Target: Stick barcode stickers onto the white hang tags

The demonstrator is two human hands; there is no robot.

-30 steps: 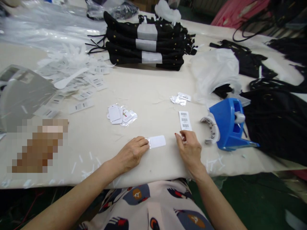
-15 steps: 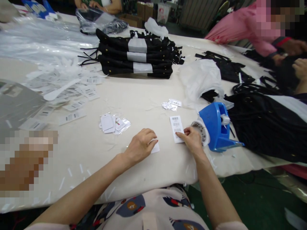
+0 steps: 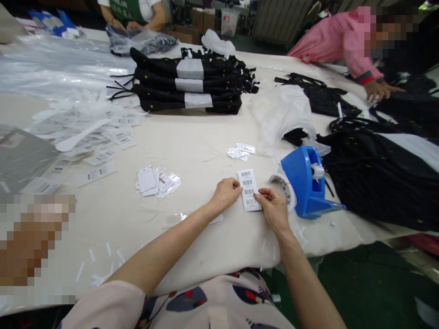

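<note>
A white barcode label strip (image 3: 247, 189) lies flat on the cream table (image 3: 192, 141). My left hand (image 3: 225, 193) touches its left edge with pinched fingertips. My right hand (image 3: 273, 208) pinches its lower right corner. Under my left forearm lies a white tag in a clear sleeve (image 3: 216, 220), partly hidden. A blue tape dispenser (image 3: 307, 183) with a roll of stickers stands just right of my right hand.
A small pile of bagged tags (image 3: 157, 181) lies to the left, loose barcode labels (image 3: 99, 137) farther left. Stacked black garments (image 3: 188, 84) sit at the back, more black fabric (image 3: 380, 178) at right. A person in pink (image 3: 336, 39) leans over the far right.
My left hand left the sleeved white tag and moved right to the barcode strip. My right hand came onto the strip's lower corner. The view shifted, showing the person in pink.
</note>
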